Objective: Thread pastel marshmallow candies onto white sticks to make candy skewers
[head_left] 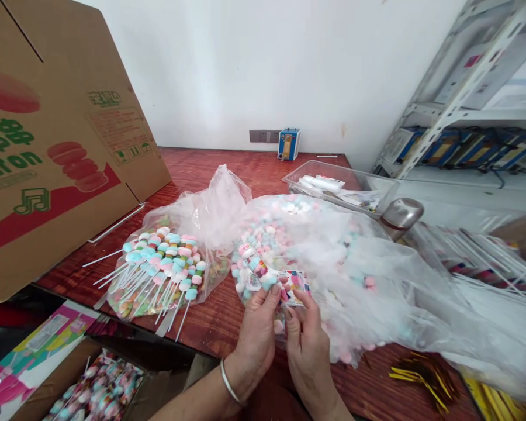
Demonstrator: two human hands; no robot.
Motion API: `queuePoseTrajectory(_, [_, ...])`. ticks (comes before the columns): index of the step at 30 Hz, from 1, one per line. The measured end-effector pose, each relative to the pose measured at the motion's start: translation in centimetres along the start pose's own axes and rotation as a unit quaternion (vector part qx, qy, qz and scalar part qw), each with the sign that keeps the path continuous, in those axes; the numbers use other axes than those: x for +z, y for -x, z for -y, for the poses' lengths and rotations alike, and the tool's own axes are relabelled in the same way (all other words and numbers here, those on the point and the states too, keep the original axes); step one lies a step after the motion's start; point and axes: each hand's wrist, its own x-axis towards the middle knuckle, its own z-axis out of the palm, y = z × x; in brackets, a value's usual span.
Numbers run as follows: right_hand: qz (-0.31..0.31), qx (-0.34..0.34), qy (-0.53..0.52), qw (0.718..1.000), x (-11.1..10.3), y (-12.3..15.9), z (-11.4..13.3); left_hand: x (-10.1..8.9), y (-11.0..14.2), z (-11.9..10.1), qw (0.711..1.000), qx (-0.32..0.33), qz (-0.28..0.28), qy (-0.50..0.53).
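Between finger and thumb, my left hand (255, 327) pinches a marshmallow skewer (255, 262) in pink, white and blue, with printed clear film partly over it. Close beside it, my right hand (307, 345) has its thumb and fingers closed on a small printed wrapper (297, 283). The skewer's lower end is hidden by my fingers. Behind both hands spreads a large clear bag (333, 257) of loose pastel marshmallows. To the left, a pile of marshmallow skewers (170, 257) on white sticks rests on another clear bag (127, 307) of coloured candies.
A big cardboard box (70, 175) stands at the left. Below the table edge, an open carton (52, 380) holds wrapped candies. A plastic tray (377, 175), a metal cup (402, 215), bundled white sticks (486, 266) and gold ties (425, 377) lie on the right.
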Motion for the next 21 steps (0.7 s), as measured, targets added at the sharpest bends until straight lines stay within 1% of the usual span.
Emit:
queuePoseTrajectory(2, [-0.004, 0.022, -0.027, 0.999, 0.2, -0.3, 0.2, -0.2, 0.1, 0.3, 1.000, 0.001, 0.016, -0.016])
queuePoseTrajectory(3, [0.003, 0.047, -0.070, 0.996, 0.2, -0.4, 0.4, -0.3, 0.1, 0.3, 0.999, 0.002, 0.030, -0.022])
queuePoseTrajectory(4, [0.016, 0.085, -0.137, 0.987, 0.2, -0.5, 0.6, -0.5, 0.1, 0.2, 0.998, -0.001, 0.049, -0.027])
queuePoseTrajectory(5, [0.040, 0.136, -0.223, 0.965, 0.1, -0.6, 0.8, -0.8, 0.1, -0.1, 0.997, -0.011, 0.073, -0.035])
queuePoseTrajectory(6, [0.072, 0.189, -0.314, 0.927, 0.0, -0.7, 1.0, -1.2, 0.0, -0.4, 0.993, -0.027, 0.103, -0.047])
queuePoseTrajectory(7, [0.105, 0.236, -0.400, 0.879, -0.2, -0.7, 1.2, -1.6, -0.1, -0.9, 0.988, -0.042, 0.132, -0.065])
queuePoseTrajectory(8, [0.145, 0.271, -0.469, 0.828, -0.5, -0.6, 1.4, -2.0, -0.1, -1.4, 0.982, -0.053, 0.161, -0.086])
queuePoseTrajectory(9, [0.190, 0.291, -0.516, 0.783, -0.7, -0.5, 1.5, -2.4, -0.2, -2.0, 0.975, -0.060, 0.186, -0.109])
queuePoseTrajectory(10, [0.239, 0.297, -0.542, 0.749, -0.9, -0.3, 1.5, -2.8, -0.3, -2.4, 0.967, -0.065, 0.207, -0.130])
queuePoseTrajectory(11, [0.282, 0.297, -0.550, 0.728, -1.1, -0.1, 1.5, -3.1, -0.4, -2.8, 0.961, -0.069, 0.225, -0.146])
queuePoseTrajectory(12, [0.315, 0.295, -0.548, 0.717, -1.2, 0.1, 1.5, -3.4, -0.4, -3.1, 0.955, -0.077, 0.239, -0.157])
queuePoseTrajectory(13, [0.338, 0.294, -0.539, 0.713, -1.3, 0.4, 1.5, -3.6, -0.5, -3.1, 0.951, -0.084, 0.248, -0.163])
queuePoseTrajectory(14, [0.346, 0.296, -0.528, 0.717, -1.3, 0.5, 1.5, -3.7, -0.5, -3.1, 0.950, -0.087, 0.249, -0.169])
queuePoseTrajectory(16, [0.327, 0.298, -0.506, 0.741, -1.3, 0.9, 1.4, -3.9, -0.4, -2.7, 0.951, -0.083, 0.234, -0.182])
queuePoseTrajectory(18, [0.288, 0.298, -0.483, 0.771, -1.8, 1.4, 1.3, -4.0, -0.3, -2.3, 0.953, -0.077, 0.204, -0.210])
queuePoseTrajectory(19, [0.259, 0.291, -0.460, 0.798, -2.4, 1.9, 1.2, -4.1, -0.3, -2.2, 0.954, -0.064, 0.188, -0.223])
queuePoseTrajectory(20, [0.223, 0.271, -0.410, 0.842, -3.2, 2.4, 0.9, -4.2, -0.3, -2.3, 0.956, -0.039, 0.173, -0.235])
queuePoseTrajectory(21, [0.180, 0.246, -0.336, 0.891, -4.2, 3.1, 0.5, -4.3, -0.4, -2.5, 0.956, -0.005, 0.159, -0.247])
